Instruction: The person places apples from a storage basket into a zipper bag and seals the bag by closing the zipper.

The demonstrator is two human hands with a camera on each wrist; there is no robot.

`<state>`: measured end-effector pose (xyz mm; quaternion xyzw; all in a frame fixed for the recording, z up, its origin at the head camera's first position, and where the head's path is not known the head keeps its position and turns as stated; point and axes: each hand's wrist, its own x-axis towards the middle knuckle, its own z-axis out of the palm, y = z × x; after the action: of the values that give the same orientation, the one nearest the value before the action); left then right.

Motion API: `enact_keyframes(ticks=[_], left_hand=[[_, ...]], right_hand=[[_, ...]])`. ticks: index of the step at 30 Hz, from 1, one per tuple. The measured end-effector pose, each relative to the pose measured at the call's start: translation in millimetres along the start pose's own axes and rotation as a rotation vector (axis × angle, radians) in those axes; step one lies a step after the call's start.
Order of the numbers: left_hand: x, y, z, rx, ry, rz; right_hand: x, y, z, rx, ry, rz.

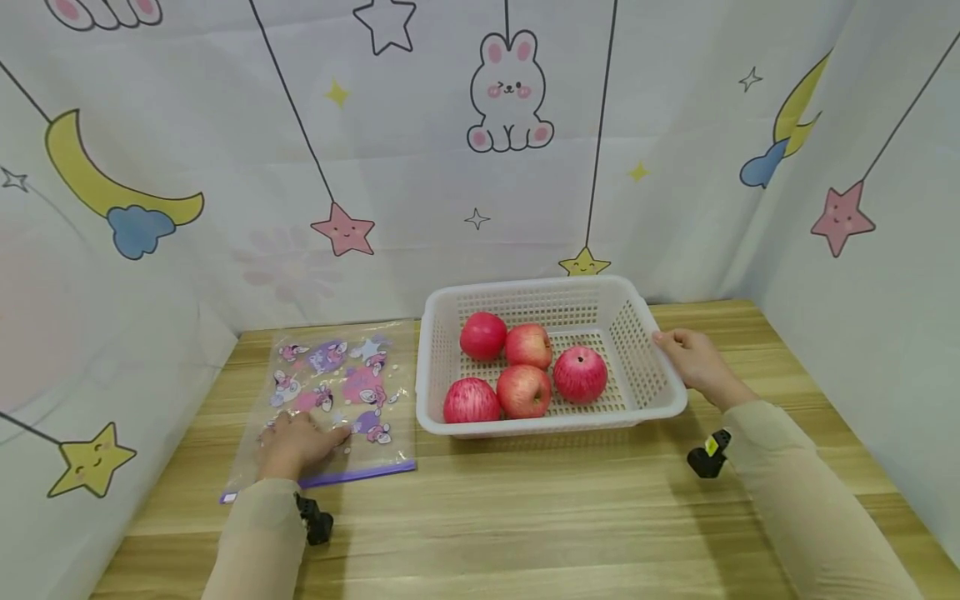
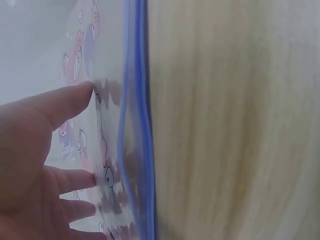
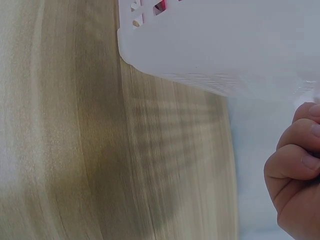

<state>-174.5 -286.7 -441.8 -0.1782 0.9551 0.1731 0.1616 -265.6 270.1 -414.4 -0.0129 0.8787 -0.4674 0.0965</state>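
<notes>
A white plastic basket with perforated walls stands at the middle back of the table, holding several apples, among them a red one and a streaked one. My right hand grips the basket's right rim with curled fingers; the right wrist view catches those fingers beside the basket's wall. Left of the basket a clear zip bag printed with pink and purple cartoon figures lies flat. On its lower left part rests my left hand, fingertips touching the film, thumb spread.
The bag's purple zip strip faces the front of the wooden table. White curtains with printed stars, moons and a rabbit hang behind and at both sides. A small black device sits at the right wrist.
</notes>
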Motion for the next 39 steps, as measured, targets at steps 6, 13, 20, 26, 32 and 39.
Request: enact_keyframes(ticks=[6,13,20,26,32,39], left_hand=[[1.0,0.6,-0.1,0.037,0.01,0.011],[-0.4,0.3,-0.5,0.075,0.046,-0.018],[0.2,0.4,-1.9,0.074,0.022,-0.037],[3.5,-1.1,-1.5,0.063,0.014,-0.031],[3.2,-1.7,-2.9,0.059,-0.001,0.002],[0.7,2.2,-8.1,0.093,-0.042,-0.019]], right_hand=[[-0.6,-0.2,0.3,0.005,-0.008,0.003],[0.4,0.7,-0.7,0.006,-0.004,-0.006],[0.8,0.9,-1.0,0.011,-0.008,-0.003],[0.2,1.5,-0.5,0.018,-0.008,-0.006],[0.0,2.3,0.0,0.023,-0.009,-0.017],[0.4,2.9,0.4,0.021,-0.008,-0.015]])
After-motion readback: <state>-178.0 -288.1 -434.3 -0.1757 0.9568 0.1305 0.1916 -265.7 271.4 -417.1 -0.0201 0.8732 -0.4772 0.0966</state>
